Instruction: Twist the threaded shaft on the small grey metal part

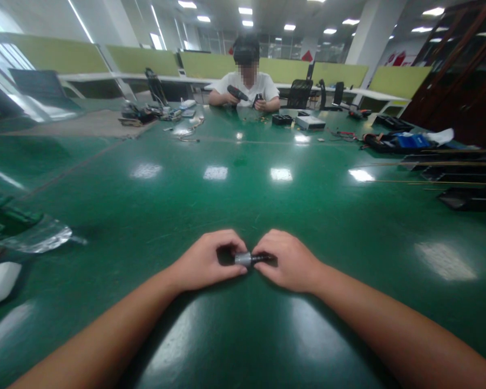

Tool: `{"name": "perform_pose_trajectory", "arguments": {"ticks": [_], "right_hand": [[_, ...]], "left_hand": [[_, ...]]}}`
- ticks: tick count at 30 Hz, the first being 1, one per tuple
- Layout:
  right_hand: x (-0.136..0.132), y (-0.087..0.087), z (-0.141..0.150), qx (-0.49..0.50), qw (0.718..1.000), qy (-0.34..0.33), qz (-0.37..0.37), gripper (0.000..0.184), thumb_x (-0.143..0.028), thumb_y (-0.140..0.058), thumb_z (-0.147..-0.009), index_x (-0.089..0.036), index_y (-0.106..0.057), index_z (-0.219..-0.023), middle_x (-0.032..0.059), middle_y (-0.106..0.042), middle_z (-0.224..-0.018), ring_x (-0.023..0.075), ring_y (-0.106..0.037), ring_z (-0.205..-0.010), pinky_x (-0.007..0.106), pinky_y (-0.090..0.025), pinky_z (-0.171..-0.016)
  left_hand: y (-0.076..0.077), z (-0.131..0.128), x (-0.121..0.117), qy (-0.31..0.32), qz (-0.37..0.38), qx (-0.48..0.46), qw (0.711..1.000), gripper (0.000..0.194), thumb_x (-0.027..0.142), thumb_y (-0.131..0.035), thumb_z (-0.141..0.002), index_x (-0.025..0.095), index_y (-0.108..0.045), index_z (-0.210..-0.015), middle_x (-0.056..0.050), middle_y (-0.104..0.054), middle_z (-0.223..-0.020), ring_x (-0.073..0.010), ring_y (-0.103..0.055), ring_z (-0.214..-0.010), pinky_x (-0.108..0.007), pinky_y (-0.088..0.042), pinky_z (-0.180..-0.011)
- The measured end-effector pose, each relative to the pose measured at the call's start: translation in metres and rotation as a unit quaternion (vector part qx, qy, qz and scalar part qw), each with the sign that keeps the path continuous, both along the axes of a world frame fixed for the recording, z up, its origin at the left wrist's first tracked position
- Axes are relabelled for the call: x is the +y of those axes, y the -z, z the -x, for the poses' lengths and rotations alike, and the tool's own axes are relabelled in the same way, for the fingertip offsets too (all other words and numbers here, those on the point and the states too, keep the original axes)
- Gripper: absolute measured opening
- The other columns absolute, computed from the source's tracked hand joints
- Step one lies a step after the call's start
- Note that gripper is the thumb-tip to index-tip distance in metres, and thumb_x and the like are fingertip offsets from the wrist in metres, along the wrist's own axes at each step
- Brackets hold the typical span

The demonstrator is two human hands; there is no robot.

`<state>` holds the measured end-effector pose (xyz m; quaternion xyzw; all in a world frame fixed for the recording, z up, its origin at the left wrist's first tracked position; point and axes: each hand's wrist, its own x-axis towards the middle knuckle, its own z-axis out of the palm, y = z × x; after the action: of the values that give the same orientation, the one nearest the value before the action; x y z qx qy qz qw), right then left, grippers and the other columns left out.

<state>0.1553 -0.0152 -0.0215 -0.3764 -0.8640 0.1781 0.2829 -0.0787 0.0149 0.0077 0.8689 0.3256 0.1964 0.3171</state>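
Observation:
Close to me over the green table (238, 205), both hands meet at one small object. My left hand (206, 259) pinches a short silver-grey cylinder (243, 259) between thumb and fingers. From the cylinder's right end comes a thin dark rod-like part (261, 258), held between the thumb and fingers of my right hand (289, 262). The two parts lie in line, roughly level. Whether they are joined cannot be made out, and the right hand covers some of the dark part.
Across the table a person (247, 89) holds a power drill (237, 93) and a small dark item. At left are a clear plastic bag (44, 235) and a white object (0, 283). Dark trays (470, 197) and a tool bag (389, 143) stand at right, a grey box (310, 123) further back.

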Motion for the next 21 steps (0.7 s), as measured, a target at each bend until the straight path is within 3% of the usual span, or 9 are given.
{"name": "perform_pose_trajectory", "arguments": {"ticks": [21], "right_hand": [[0.0011, 0.0040, -0.0027, -0.003, 1.000, -0.007, -0.015, 0.009, -0.023, -0.069, -0.086, -0.019, -0.071, -0.094, 0.0045, -0.072, -0.092, 0.0193, -0.061, -0.090, 0.033, -0.047, -0.084]], "left_hand": [[0.0014, -0.0010, 0.0011, 0.006, 0.003, -0.021, 1.000, 0.015, 0.024, -0.076, -0.079, 0.015, -0.071, -0.090, -0.004, -0.068, -0.089, -0.0179, -0.064, -0.084, -0.027, -0.049, -0.077]]}}
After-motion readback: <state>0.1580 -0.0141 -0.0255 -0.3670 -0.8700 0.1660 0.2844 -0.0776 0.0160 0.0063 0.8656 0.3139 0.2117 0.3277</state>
